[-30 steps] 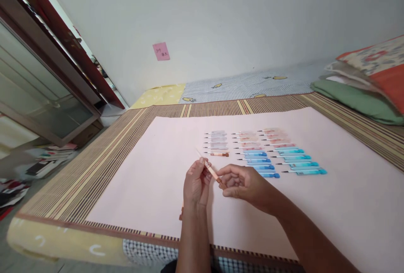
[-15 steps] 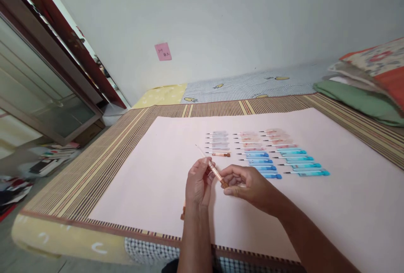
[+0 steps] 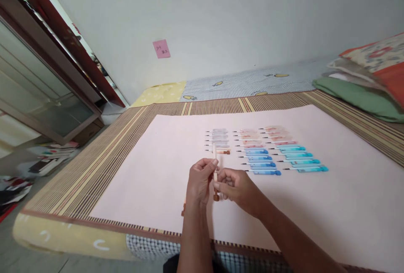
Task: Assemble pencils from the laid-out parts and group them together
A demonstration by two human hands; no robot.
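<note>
Pinching upright-seeming pen (image 3: 215,175): left hand (image 3: 198,181), right hand (image 3: 237,187)

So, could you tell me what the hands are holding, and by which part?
One slim pen, nearly upright, pinched at its middle between the left hand and right hand; its pale tip and brown end stick out.

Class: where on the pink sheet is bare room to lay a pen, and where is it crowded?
Bare: sheet left of the left hand, up to the mat; also right of the blue pens. Crowded: pen rows beyond the right hand.
</note>
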